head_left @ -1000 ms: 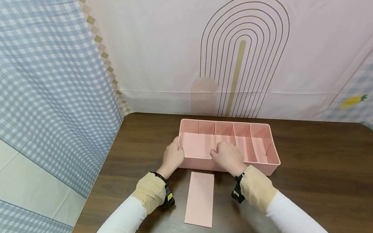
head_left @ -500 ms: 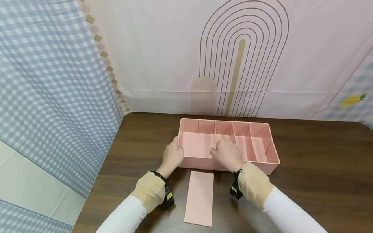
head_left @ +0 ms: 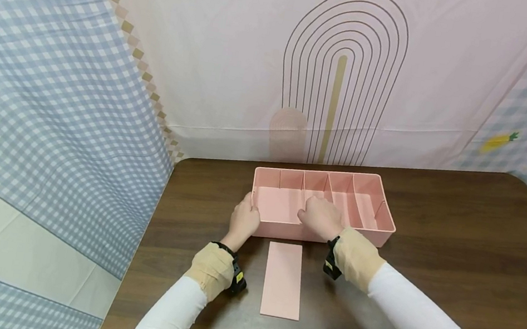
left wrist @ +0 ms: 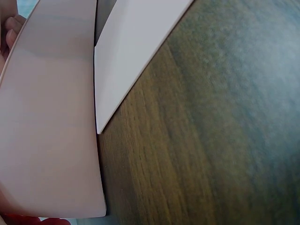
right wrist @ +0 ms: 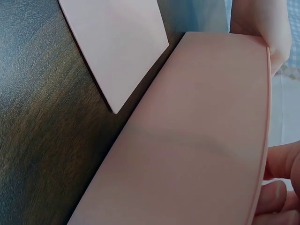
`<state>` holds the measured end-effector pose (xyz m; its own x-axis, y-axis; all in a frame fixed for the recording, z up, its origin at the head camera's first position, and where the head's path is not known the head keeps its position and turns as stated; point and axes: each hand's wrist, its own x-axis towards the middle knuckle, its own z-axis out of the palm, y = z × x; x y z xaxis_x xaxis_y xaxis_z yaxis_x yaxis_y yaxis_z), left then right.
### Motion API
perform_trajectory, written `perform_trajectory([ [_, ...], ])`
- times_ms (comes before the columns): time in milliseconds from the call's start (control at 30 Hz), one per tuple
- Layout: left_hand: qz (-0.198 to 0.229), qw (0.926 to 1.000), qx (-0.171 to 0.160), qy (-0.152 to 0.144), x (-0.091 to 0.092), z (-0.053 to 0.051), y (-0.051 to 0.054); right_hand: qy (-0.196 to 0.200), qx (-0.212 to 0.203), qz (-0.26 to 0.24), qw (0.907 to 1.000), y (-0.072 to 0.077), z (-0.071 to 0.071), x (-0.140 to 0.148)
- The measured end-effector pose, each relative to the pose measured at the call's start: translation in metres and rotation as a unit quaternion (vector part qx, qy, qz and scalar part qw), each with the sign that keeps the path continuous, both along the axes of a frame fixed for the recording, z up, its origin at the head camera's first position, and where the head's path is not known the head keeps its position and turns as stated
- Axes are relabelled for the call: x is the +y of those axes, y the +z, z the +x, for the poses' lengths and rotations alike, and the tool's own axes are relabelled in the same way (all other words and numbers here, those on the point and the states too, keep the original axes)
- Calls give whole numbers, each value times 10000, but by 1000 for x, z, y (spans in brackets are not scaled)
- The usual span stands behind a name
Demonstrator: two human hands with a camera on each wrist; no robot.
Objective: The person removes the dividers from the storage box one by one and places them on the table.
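A pink organizer box (head_left: 279, 231) with upright dividers lies long side toward me on the table. My left hand (head_left: 244, 218) grips its left end near the front corner, fingertips at the rim. The right hand (head_left: 322, 217) reaches over the front wall with curled fingers and pinches the front end of the leftmost visible divider (head_left: 305, 184); the hand partly covers that end. In the right wrist view the thumb and fingers (right wrist: 281, 161) show just behind the rim. A flat pink rectangular panel (head_left: 284, 280) lies in front of the box, between my forearms.
The dark wooden table (head_left: 457, 259) extends to both sides and toward me. Close behind its back edge hangs a pale cloth (head_left: 236, 71) with arch lines. Checked cloth (head_left: 68, 75) hangs at the left, and more at the right.
My right wrist and forearm have shifted slightly to the left, while the right hand stays at the divider. Left hand, box and panel show no clear movement.
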<state>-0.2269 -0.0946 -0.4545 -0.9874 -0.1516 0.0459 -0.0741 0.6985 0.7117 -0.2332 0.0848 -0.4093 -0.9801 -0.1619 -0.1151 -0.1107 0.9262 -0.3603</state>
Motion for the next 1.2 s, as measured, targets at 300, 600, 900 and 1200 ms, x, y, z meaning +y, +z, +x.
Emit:
perform_trajectory([
  [300, -12, 10000, 59, -16, 0, 1, 0, -51, 6, -111, 9999, -4, -2, 1],
  [600, 12, 10000, 34, 13, 0, -1, -2, -110, 223, -218, 9995, -8, -1, 0],
  [900, 57, 10000, -1, -2, -1, 0, -1, -176, 234, -360, 9989, -10, -1, -1],
  [1200, 53, 10000, 13, -11, -1, 0, 0, -184, 322, -443, 9983, -13, -1, -1],
])
